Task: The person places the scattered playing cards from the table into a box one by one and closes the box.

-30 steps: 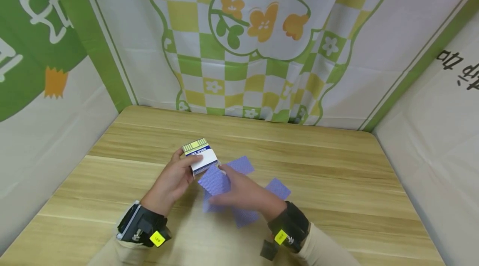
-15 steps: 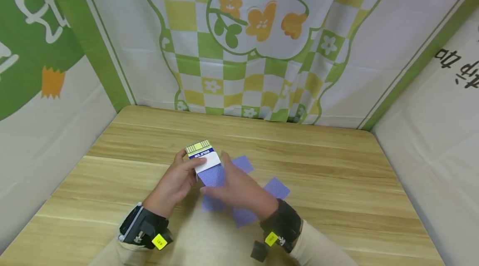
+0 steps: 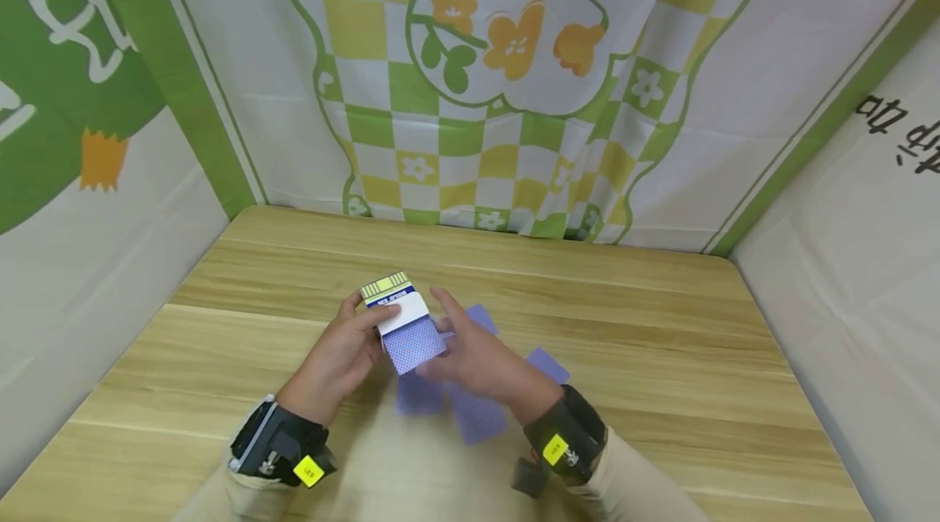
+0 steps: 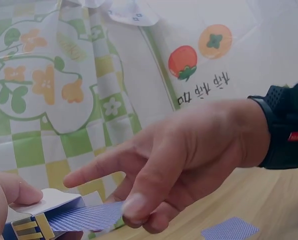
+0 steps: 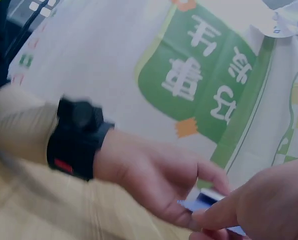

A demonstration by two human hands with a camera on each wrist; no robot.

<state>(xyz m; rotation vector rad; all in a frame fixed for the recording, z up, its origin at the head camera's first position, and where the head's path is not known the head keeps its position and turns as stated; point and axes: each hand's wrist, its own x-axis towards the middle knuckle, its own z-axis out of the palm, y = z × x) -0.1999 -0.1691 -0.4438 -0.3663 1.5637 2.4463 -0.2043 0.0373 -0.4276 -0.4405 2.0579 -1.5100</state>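
My left hand (image 3: 341, 355) grips a small playing-card box (image 3: 385, 286), its thumb lying across the white flap and fingers underneath. From the box's near end sticks out a blue-patterned playing card (image 3: 414, 345), its back facing up. My right hand (image 3: 485, 363) is at the card's right corner. In the left wrist view, the right thumb (image 4: 135, 206) and curled fingers pinch the tip of the card (image 4: 86, 216), while the index finger points out straight. How many cards are inside the box is hidden.
Several more blue-backed cards (image 3: 479, 418) lie spread on the wooden table (image 3: 646, 326) below and right of the hands, partly covered by the right hand. Printed cloth walls (image 3: 470, 179) enclose the table at the back and sides.
A second ago the right hand held the card overlapping the box's near end. It has moved into the opening, then the right hand shifted slightly right, uncovering more of it.
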